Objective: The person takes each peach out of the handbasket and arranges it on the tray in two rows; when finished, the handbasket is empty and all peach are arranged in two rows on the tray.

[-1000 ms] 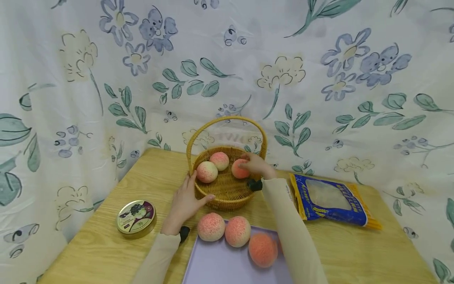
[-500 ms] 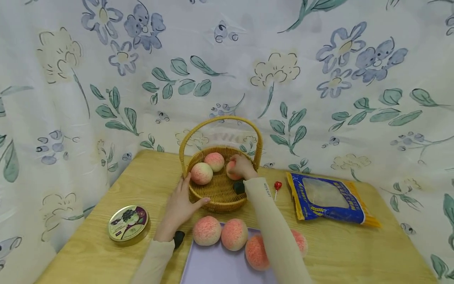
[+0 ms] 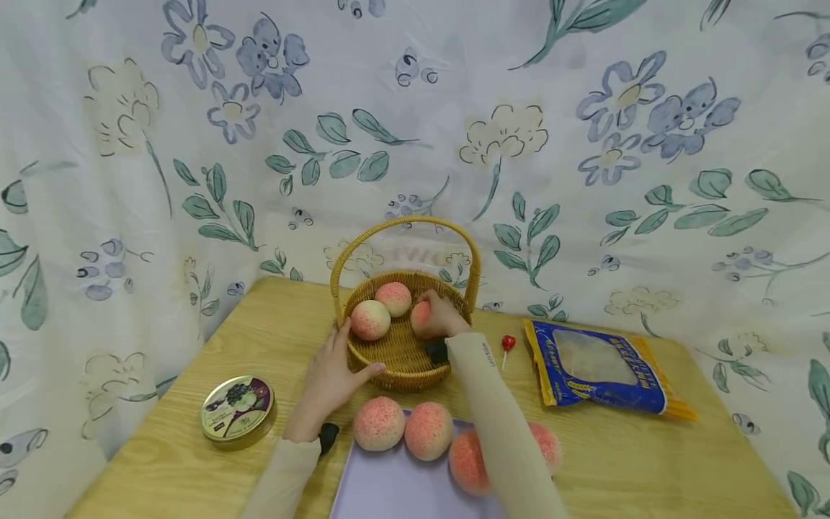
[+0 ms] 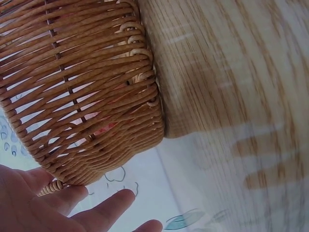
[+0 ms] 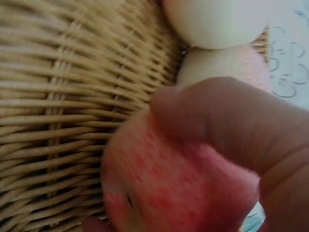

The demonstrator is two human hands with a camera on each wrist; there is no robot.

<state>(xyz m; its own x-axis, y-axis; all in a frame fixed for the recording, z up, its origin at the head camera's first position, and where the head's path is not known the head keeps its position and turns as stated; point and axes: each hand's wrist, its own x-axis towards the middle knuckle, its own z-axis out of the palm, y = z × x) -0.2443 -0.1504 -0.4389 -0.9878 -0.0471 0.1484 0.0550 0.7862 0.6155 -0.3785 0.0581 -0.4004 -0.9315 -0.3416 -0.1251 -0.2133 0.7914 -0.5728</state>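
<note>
My right hand (image 3: 444, 314) grips a pink peach (image 3: 420, 319) inside the right part of the wicker basket (image 3: 402, 380); in the right wrist view the thumb lies over this peach (image 5: 178, 179). Two more peaches, one pale (image 3: 370, 320) and one pinker (image 3: 393, 298), sit at the basket's left side. My left hand (image 3: 332, 376) rests against the basket's left rim, fingers extended and thumb along the front. The left wrist view has these spread fingers (image 4: 104, 210) beside the woven wall (image 4: 82, 96).
Several peaches (image 3: 429, 431) lie along the back of a lilac tray (image 3: 402, 483) in front of the basket, partly behind my right sleeve. A round tin (image 3: 238, 409) stands at left. To the right are a red lollipop (image 3: 509, 343) and a blue-yellow packet (image 3: 596, 364).
The right hand, gripping its peach, has shifted slightly left relative to the basket, and the lollipop has come into view from behind the sleeve. The left hand stays at the rim.
</note>
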